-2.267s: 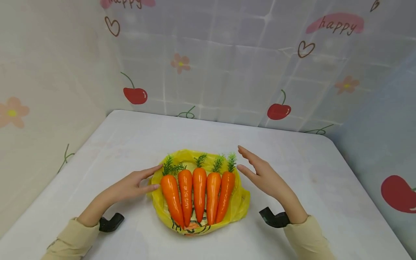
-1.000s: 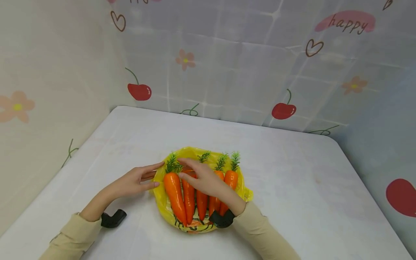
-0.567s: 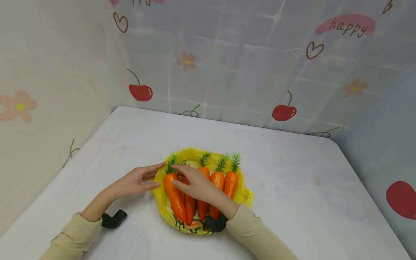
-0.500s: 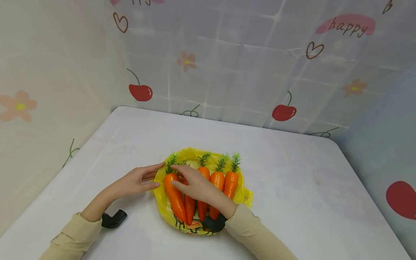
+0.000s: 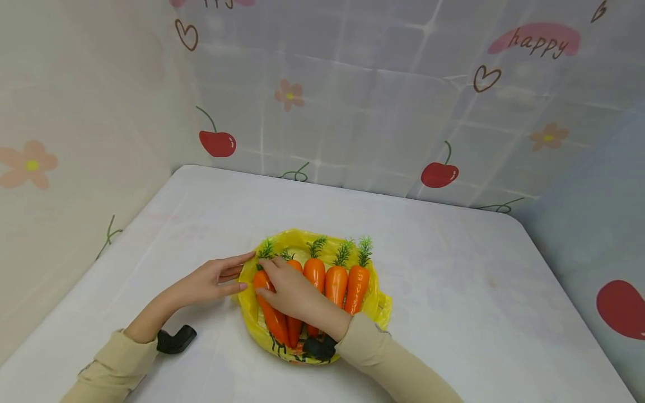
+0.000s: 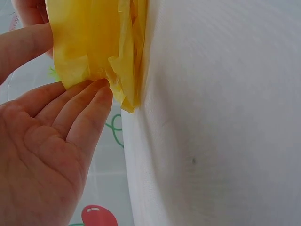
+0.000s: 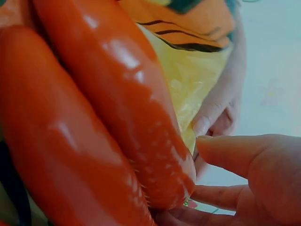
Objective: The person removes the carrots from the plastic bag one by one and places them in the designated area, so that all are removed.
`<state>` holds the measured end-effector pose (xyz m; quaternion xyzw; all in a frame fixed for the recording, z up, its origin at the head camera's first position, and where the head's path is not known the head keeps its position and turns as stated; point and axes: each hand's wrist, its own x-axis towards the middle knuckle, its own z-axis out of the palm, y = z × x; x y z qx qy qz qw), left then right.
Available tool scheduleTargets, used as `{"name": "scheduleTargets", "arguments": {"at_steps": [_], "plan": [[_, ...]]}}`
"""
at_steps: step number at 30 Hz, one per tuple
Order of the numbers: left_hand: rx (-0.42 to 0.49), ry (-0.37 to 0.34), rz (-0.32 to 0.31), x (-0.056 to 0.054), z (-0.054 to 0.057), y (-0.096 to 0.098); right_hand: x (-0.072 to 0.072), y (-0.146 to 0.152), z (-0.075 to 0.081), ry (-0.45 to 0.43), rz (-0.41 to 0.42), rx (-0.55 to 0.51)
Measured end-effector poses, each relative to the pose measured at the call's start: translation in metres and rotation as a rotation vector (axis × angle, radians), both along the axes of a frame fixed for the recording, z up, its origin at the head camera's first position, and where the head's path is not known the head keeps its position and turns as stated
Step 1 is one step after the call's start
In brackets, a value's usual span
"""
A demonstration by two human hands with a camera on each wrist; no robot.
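A yellow plastic bag (image 5: 248, 308) is spread on the table in a round shape, with several orange toy carrots (image 5: 336, 285) with green tops lying side by side on it. At the bag's left edge, my left hand (image 5: 204, 282) touches it with extended fingers; the left wrist view has those fingertips against the yellow plastic (image 6: 89, 37). My right hand (image 5: 294, 291) reaches across the carrots to the leftmost carrot (image 5: 272, 319). Its thumb lies along the carrot's left side, its fingers at the leafy end. In the right wrist view, the fingers (image 7: 218, 197) meet the carrot's thick end.
The white table (image 5: 453, 291) stretches around the bag. Patterned curtain walls (image 5: 342, 129) close it in at the back and sides. Black wrist devices (image 5: 176, 339) are on both arms. A printed face shows on the bag beneath the carrots.
My right hand has come from the bag's right side across the carrots, lately shifting further left to the leftmost carrot. My left hand stays at the bag's edge.
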<state>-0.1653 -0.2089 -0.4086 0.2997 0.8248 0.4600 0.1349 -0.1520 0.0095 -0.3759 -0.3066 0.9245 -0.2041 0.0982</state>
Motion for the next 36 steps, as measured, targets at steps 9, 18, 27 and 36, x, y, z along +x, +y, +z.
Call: {"name": "scheduleTargets", "arguments": {"at_steps": [9, 18, 27, 36], "plan": [[0.006, -0.007, -0.002, -0.0004, -0.0002, -0.0015, 0.0029, -0.0048, -0.0011, 0.007, 0.017, 0.023], [0.007, -0.008, 0.001, -0.0003, 0.0004, -0.0017, 0.0044, -0.0092, -0.0045, -0.066, 0.004, -0.026], [0.006, -0.015, 0.005, -0.0006, 0.0001, -0.0020, 0.0049, -0.0086, -0.0083, -0.091, -0.036, -0.071], [0.011, -0.016, -0.002, -0.0010, -0.0004, -0.0035, 0.0031, -0.0070, -0.0089, -0.120, -0.037, -0.115]]}}
